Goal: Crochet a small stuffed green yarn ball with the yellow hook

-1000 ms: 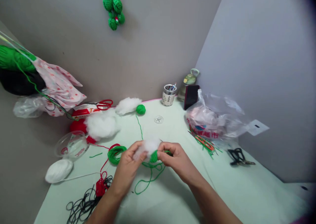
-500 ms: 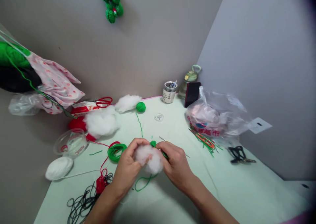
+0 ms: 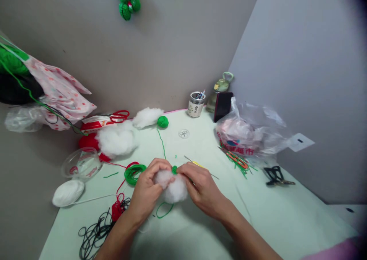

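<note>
My left hand [image 3: 147,189] and my right hand [image 3: 197,185] meet over the pale green table [image 3: 258,222]. Both are closed on a tuft of white stuffing [image 3: 173,189]. A small green crocheted piece [image 3: 174,170] pokes up between my thumbs, mostly hidden by the fluff. A green yarn strand [image 3: 163,212] loops down from it onto the table. A thin crochet hook with a yellow grip [image 3: 197,164] lies just beyond my right hand.
A green yarn coil [image 3: 133,173], red cord [image 3: 117,210] and black cord [image 3: 94,237] lie to the left. Stuffing heaps [image 3: 116,139], a green ball [image 3: 162,121], red scissors [image 3: 119,116] and a cup [image 3: 196,104] sit at the back. A plastic bag [image 3: 246,132] and black scissors [image 3: 275,175] are at right.
The white stuffing has come down between my hands and now covers most of the green piece. My hands have closed in around it and shifted slightly toward me.
</note>
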